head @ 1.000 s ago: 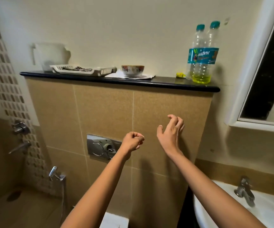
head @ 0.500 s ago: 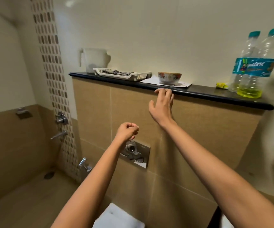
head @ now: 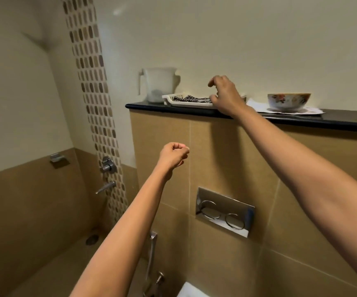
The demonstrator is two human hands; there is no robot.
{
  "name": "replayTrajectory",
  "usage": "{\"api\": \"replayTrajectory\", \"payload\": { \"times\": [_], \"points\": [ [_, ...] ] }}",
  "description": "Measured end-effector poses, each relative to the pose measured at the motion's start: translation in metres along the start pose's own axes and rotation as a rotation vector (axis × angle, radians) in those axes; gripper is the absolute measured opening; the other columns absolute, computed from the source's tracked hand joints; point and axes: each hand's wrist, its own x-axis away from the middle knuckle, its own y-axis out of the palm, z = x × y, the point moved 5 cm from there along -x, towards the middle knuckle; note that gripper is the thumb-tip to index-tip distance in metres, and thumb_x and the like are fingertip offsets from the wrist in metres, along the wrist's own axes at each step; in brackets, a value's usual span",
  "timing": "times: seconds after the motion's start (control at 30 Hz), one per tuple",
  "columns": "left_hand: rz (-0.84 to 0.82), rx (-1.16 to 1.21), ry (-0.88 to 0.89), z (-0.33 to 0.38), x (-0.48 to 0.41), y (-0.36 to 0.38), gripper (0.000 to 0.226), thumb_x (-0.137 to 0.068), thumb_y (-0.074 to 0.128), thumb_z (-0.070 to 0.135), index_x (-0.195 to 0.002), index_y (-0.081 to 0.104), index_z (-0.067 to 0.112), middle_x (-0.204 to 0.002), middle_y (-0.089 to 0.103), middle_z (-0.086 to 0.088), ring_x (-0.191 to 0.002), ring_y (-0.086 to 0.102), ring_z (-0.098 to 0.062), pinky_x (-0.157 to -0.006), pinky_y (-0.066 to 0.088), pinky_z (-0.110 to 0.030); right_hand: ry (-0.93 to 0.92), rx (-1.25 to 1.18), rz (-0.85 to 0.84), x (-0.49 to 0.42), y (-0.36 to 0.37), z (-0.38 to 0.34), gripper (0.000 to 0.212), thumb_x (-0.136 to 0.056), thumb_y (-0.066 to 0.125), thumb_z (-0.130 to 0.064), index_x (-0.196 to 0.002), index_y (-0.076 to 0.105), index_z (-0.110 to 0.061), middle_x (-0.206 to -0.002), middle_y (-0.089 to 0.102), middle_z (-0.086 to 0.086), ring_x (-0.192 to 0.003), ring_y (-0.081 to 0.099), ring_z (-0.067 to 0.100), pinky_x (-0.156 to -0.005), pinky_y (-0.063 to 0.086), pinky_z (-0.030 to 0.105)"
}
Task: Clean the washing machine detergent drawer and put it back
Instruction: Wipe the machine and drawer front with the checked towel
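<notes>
Items as I see them on the head camera, each placed against the black ledge:

1. Detergent drawer: white and shallow, lying flat on the ledge toward its left end. A checked cloth lies inside it.
2. Right hand: above the ledge, over the drawer's right end and hiding it. Fingers bent downward, thumb low by the drawer's rim. I cannot tell whether it grips the drawer or only hovers.
3. Left hand: well below the ledge, in front of the tan wall tiles. Curled into a fist, holding nothing.
4. Pale jug: on the ledge, just behind the drawer's left end.
5. Flowered bowl: on the ledge, right of the hand, standing on a white paper.
6. Chrome flush plate: set in the wall tiles, far beneath the ledge.
</notes>
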Motion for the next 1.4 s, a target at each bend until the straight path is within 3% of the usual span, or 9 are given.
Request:
{"api": "replayTrajectory", "payload": {
  "times": [0.23,0.37,0.47,0.77,0.9,1.0,1.1,1.17,1.4],
  "points": [
    [-0.052,0.006,0.017,-0.005,-0.043,-0.035,0.012,-0.091,0.061,0.012,-0.103,0.061,0.01,-0.09,0.063,-0.001,-0.08,0.059,-0.009,-0.069,0.048,-0.021,0.112,0.004,-0.168,-0.062,0.041,0.001,0.036,-0.083,0.053,0.006,-0.113,0.068,-0.005,-0.115,0.066,0.016,-0.109,0.06,0.027,-0.097,0.043,0.028],
    [-0.076,0.024,0.017,-0.017,-0.057,-0.044,0.01,-0.09,0.062,0.013,-0.1,0.061,0.014,-0.089,0.063,0.002,-0.081,0.06,-0.009,-0.073,0.051,-0.023,0.216,0.005,-0.256,-0.072,0.065,0.01,0.036,-0.082,0.07,-0.009,-0.118,0.066,-0.005,-0.119,0.065,0.014,-0.114,0.058,0.025,-0.099,0.041,0.028],
    [-0.076,0.028,0.001,-0.026,-0.065,-0.051,0.008,-0.09,0.063,0.012,-0.097,0.061,0.015,-0.09,0.063,0.002,-0.081,0.061,-0.009,-0.074,0.051,-0.025,0.292,0.005,-0.27,-0.073,0.077,0.018,0.034,-0.086,0.069,-0.018,-0.118,0.067,-0.005,-0.122,0.065,0.013,-0.118,0.055,0.025,-0.101,0.038,0.027],
    [-0.111,0.044,-0.011,-0.032,-0.076,-0.051,0.007,-0.089,0.063,0.012,-0.094,0.061,0.016,-0.089,0.064,0.002,-0.08,0.061,-0.008,-0.073,0.051,-0.024,0.338,0.102,-0.251,-0.085,0.082,0.02,0.025,-0.088,0.062,-0.005,-0.112,0.071,-0.005,-0.119,0.067,0.011,-0.118,0.056,0.024,-0.103,0.039,0.029],
    [-0.119,0.048,-0.016,-0.036,-0.072,-0.051,0.008,-0.089,0.063,0.011,-0.096,0.061,0.015,-0.088,0.063,0.002,-0.078,0.06,-0.008,-0.071,0.051,-0.022,0.404,0.049,-0.144,-0.084,0.081,0.027,0.023,-0.081,0.071,-0.003,-0.103,0.072,0.002,-0.108,0.069,0.017,-0.107,0.062,0.027,-0.096,0.047,0.031],
    [-0.108,0.05,-0.016,-0.037,-0.067,-0.058,0.009,-0.09,0.062,0.011,-0.098,0.06,0.014,-0.089,0.063,0.001,-0.078,0.06,-0.009,-0.072,0.05,-0.023,0.547,-0.191,0.002,-0.083,0.072,0.032,0.021,-0.078,0.073,0.003,-0.099,0.07,0.006,-0.103,0.068,0.021,-0.094,0.067,0.029,-0.087,0.055,0.036],
    [-0.084,0.053,-0.008,-0.034,-0.061,-0.072,0.007,-0.09,0.062,0.011,-0.096,0.06,0.014,-0.089,0.063,-0.001,-0.08,0.06,-0.01,-0.073,0.049,-0.025,0.621,-0.423,0.231,-0.085,0.051,0.022,0.006,-0.08,0.066,0.005,-0.081,0.067,-0.001,-0.094,0.062,0.012,-0.08,0.063,0.022,-0.067,0.057,0.027],
    [-0.064,0.061,-0.008,-0.033,-0.057,-0.082,0.007,-0.089,0.062,0.011,-0.095,0.06,0.014,-0.088,0.063,0.0,-0.079,0.06,-0.01,-0.074,0.05,-0.026,0.636,-0.587,0.36,-0.089,0.035,0.009,0.025,-0.082,0.059,0.005,-0.063,0.053,-0.011,-0.084,0.056,0.007,-0.069,0.059,0.018,-0.053,0.055,0.022],
    [0.049,0.076,-0.025,-0.032,-0.03,-0.122,0.014,-0.088,0.067,0.017,-0.1,0.061,0.014,-0.088,0.065,0.001,-0.082,0.063,-0.011,-0.086,0.055,-0.032,0.378,-0.876,0.487,-0.098,-0.004,-0.07,0.02,-0.085,0.053,-0.006,-0.071,0.048,-0.019,-0.078,0.052,0.004,-0.079,0.05,0.018,-0.075,0.045,0.038]
  ]
}}
